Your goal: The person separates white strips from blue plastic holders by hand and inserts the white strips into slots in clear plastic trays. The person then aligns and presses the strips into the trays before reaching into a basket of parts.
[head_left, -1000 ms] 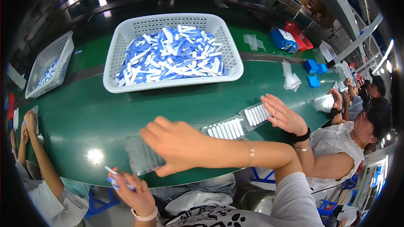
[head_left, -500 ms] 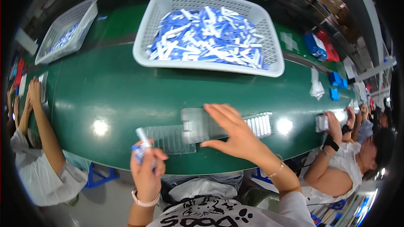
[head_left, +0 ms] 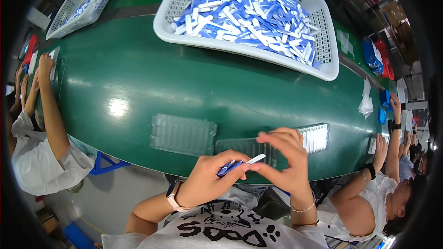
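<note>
My left hand (head_left: pixel 205 180) is closed around several slim blue-and-white plastic sticks (head_left: pixel 229 168), their kind unclear. One white stick end (head_left: pixel 256 158) points out toward my right hand (head_left: pixel 290 161). That hand has its thumb and fingers spread apart, with the thumb beside the sticks; I cannot tell whether it touches them. Beyond my hands lies a clear ribbed plastic tray (head_left: pixel 182 134). A second clear tray (head_left: pixel 240 146) is partly hidden behind my hands. To the right of my right hand, another tray (head_left: pixel 316 137) holds a row of white pieces.
A large white basket (head_left: pixel 207 41) full of blue-and-white sticks stands at the far side of the green table (head_left: pixel 110 69). A similar basket (head_left: pixel 92 16) is at far left. Co-workers sit on both sides. Blue packs (head_left: pixel 383 106) and a plastic bag (head_left: pixel 366 103) lie right.
My left hand has moved right with the sticks, close to my right hand. The right hand has come off the trays toward me. The clear trays now lie apart. The view has shifted.
</note>
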### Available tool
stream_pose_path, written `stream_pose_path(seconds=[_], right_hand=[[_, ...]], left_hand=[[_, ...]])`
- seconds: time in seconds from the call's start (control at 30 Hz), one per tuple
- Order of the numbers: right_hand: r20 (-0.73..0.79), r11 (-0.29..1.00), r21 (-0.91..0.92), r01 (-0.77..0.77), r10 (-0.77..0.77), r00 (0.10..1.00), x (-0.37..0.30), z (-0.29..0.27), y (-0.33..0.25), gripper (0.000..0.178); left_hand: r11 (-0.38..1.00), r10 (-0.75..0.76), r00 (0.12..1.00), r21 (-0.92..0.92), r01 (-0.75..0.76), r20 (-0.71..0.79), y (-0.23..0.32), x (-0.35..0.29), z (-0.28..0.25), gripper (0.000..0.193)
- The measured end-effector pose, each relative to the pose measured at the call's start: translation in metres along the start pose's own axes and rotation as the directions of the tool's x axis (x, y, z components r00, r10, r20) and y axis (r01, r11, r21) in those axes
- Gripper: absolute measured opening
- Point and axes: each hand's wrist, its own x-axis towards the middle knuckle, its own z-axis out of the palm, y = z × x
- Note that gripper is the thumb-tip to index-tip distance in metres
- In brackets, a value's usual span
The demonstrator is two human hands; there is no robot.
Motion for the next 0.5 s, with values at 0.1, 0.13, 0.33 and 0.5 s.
stream_pose_path(seconds=[0.1,0.13,0.33,0.5], right_hand=[[-0.036,0.986,0.052,0.160,-0.158,0.987,-0.010,0.000,0.014,0.039],[-0.059,0.967,0.073,0.244,-0.240,0.969,-0.013,0.000,0.017,0.032],[-0.100,0.793,-0.450,0.411,-0.502,0.859,-0.040,-0.027,0.014,0.023],[-0.065,0.752,-0.502,0.427,-0.525,0.849,-0.049,-0.031,0.024,0.024]], left_hand=[[0.998,0.054,0.998,0.034,-0.053,-0.028,-0.004,0.007,0.010,0.014],[0.994,0.076,0.996,0.080,-0.072,-0.048,-0.005,0.008,0.012,0.015],[0.914,0.245,0.969,0.341,-0.222,-0.026,0.004,-0.004,0.009,0.014],[0.969,-0.238,0.859,0.176,0.175,0.453,0.009,-0.002,0.014,0.019]])
